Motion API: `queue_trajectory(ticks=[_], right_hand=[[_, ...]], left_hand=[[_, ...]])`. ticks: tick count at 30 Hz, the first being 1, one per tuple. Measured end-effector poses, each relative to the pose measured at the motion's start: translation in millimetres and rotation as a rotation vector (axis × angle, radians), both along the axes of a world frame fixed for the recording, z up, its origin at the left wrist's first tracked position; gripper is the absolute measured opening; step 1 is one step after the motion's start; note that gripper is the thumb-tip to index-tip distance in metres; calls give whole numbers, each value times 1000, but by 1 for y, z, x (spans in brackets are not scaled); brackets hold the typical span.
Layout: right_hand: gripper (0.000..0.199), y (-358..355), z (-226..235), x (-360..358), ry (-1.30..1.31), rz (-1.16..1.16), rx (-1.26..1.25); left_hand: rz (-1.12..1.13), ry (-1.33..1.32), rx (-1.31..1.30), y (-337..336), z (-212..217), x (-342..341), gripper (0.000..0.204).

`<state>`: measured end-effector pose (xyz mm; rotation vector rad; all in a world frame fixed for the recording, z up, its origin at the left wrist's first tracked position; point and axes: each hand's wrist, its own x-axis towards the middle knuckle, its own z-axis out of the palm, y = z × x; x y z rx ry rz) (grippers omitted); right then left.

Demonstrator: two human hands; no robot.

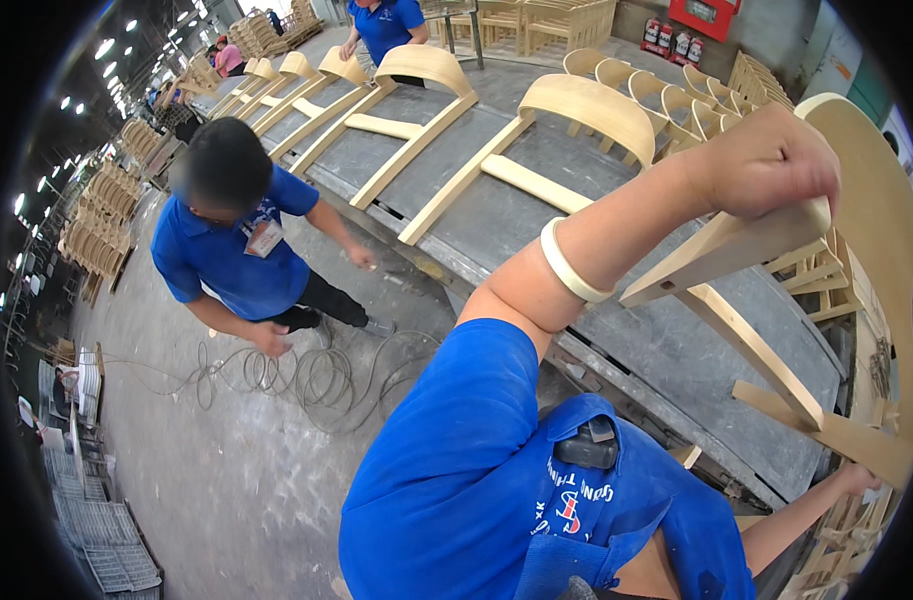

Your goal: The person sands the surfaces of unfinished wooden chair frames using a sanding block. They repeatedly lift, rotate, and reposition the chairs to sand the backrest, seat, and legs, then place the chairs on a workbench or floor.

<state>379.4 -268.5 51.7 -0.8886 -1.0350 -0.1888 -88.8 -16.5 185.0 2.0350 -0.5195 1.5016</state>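
Head view: your left hand is closed over the upper end of a pale, angular wooden chair frame, which tilts at the right above the grey, flat-topped table, presumably gripped there to steady it. Your right hand is low beside the frame's lower end; its grip cannot be told. Pale, curved-backed wooden frames line the table, spaced apart, probably for easy reach.

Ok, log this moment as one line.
left hand: closed on wooden frame | right hand: grip unclear | table: chair backs in row | co-worker: beside table
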Motion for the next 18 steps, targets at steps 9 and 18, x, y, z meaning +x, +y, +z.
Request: queue_trajectory(ticks=[9, 18], right_hand=[[42, 57, 26, 39, 30, 11, -174], [39, 78, 76, -30, -8, -41, -420]], left_hand=[[181, -92, -145, 7, 3, 35, 70], [262, -173, 10, 51, 5, 85, 43]])
